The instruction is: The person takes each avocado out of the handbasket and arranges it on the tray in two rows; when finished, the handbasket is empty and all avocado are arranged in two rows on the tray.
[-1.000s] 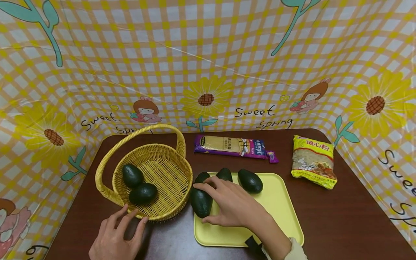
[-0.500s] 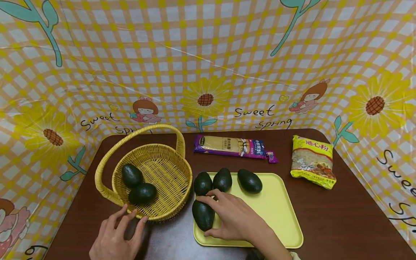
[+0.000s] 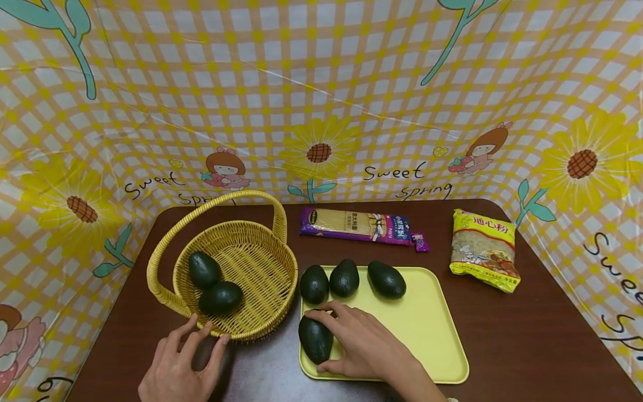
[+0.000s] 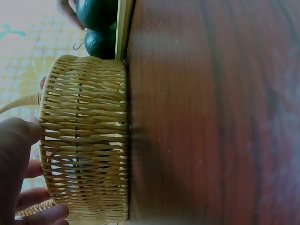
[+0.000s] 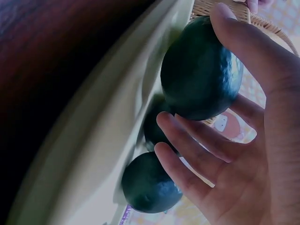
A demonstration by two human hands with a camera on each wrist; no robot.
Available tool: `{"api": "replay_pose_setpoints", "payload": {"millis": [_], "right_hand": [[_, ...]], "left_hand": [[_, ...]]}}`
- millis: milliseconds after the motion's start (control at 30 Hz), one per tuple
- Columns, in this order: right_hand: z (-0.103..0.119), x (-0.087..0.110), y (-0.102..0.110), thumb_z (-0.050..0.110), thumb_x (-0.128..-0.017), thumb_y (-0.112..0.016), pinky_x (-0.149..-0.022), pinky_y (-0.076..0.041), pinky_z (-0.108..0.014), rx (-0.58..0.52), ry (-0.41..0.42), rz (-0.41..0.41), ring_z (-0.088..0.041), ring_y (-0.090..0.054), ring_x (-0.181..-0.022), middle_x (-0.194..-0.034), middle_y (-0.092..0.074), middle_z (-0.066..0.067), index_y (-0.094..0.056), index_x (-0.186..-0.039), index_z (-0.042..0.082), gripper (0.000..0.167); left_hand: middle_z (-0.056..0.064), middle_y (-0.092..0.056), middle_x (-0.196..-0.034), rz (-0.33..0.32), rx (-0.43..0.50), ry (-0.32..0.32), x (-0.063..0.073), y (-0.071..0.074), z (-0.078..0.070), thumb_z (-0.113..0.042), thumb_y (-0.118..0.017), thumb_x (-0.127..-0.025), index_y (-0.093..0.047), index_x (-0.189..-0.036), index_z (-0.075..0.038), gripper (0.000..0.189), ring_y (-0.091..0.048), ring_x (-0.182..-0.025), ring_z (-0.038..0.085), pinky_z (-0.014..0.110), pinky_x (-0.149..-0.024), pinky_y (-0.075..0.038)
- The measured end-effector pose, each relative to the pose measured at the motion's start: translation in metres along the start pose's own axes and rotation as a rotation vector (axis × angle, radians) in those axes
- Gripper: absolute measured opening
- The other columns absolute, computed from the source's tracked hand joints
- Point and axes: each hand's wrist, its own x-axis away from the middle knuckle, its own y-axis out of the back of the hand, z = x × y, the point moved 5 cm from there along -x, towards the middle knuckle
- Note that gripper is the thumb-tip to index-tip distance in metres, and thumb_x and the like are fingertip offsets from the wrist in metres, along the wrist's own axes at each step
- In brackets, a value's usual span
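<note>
Right hand [image 3: 369, 343] has hold of a dark green avocado [image 3: 315, 338], thumb at its near end, a finger at its far end; in the R wrist view two other fingers stick out free of it; the avocado is in the near left corner of the yellow tray [image 3: 422, 335]; can't tell if its underside sits flat. Tray's left edge is right by it, near edge just past the thumb; a thin strip of brown table [image 3: 542, 346] shows btwn tray & basket [image 3: 266, 279]; lots of yellow floor shows from the hand to the tray's right edge. Right arm comes in from bottom right over the tray's near edge; back of the hand faces up.

Left hand [image 3: 181, 363] comes up from the bottom, fingers apart & a bit bent, tips resting lightly on the basket's near rim; basket is round & woven, w/ one big handle [image 3: 168, 240]; two avocados [image 3: 221, 298] lie in its left part, touching.

Three more avocados [image 3: 344, 278] lie along the tray's far edge, the right one a bit apart; behind the tray a purple pasta pack [image 3: 356, 226] lies flat; a yellow bag [image 3: 484, 250] lies off to the right; checked cloth [image 3: 321, 67] w/ big flowers stands at the back & sides.
</note>
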Motion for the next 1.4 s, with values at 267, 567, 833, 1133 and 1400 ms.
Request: {"api": "replay_pose_setpoints", "payload": {"millis": [267,567,833,1133,1400], "right_hand": [[-0.0018,0.0016,-0.0029,0.055,-0.079,-0.095,-0.095,-0.059,-0.047,0.018,0.002,-0.008,-0.021,-0.067,-0.118,-0.143,-0.059,-0.002,-0.055,-0.155,0.027,0.090],[-0.0028,0.0044,-0.0033,0.056,-0.082,-0.093,-0.099,-0.058,-0.049,0.003,-0.010,0.007,-0.021,-0.066,-0.123,-0.147,-0.058,-0.001,-0.051,-0.160,0.029,0.093],[-0.0036,0.0061,-0.0026,0.056,-0.082,-0.092,-0.098,-0.057,-0.049,0.009,-0.008,0.021,-0.023,-0.065,-0.124,-0.150,-0.057,-0.004,-0.047,-0.163,0.030,0.096],[-0.0035,0.0066,-0.0023,0.055,-0.085,-0.091,-0.099,-0.057,-0.048,0.013,0.005,0.015,-0.023,-0.065,-0.126,-0.151,-0.057,-0.006,-0.048,-0.163,0.027,0.093],[-0.0009,0.0056,0.0028,0.057,-0.085,-0.090,-0.103,-0.056,-0.050,0.020,0.016,-0.013,-0.022,-0.061,-0.134,-0.152,-0.057,-0.007,-0.050,-0.162,0.026,0.092]], "left_hand": [[0.016,-0.078,-0.110,0.000,0.014,0.002,0.0011,-0.0001,-0.0004,-0.079,-0.060,-0.096,-0.087,-0.101,-0.009,0.075,-0.068,-0.073,0.039,0.058,-0.047,-0.052],[0.015,-0.079,-0.110,0.001,0.018,0.015,0.0009,0.0000,-0.0004,-0.079,-0.059,-0.097,-0.087,-0.100,-0.010,0.074,-0.069,-0.074,0.039,0.057,-0.045,-0.051],[0.013,-0.079,-0.113,0.018,0.013,0.035,0.0008,0.0008,0.0001,-0.078,-0.058,-0.098,-0.087,-0.099,-0.012,0.073,-0.070,-0.077,0.038,0.053,-0.044,-0.050],[0.011,-0.079,-0.115,0.036,0.015,0.057,0.0019,0.0020,0.0016,-0.076,-0.062,-0.097,-0.087,-0.101,-0.013,0.068,-0.071,-0.081,0.037,0.053,-0.045,-0.051],[0.011,-0.079,-0.116,0.037,0.011,0.061,0.0015,0.0018,0.0018,-0.077,-0.060,-0.097,-0.088,-0.101,-0.013,0.070,-0.071,-0.082,0.037,0.054,-0.045,-0.051]]}}
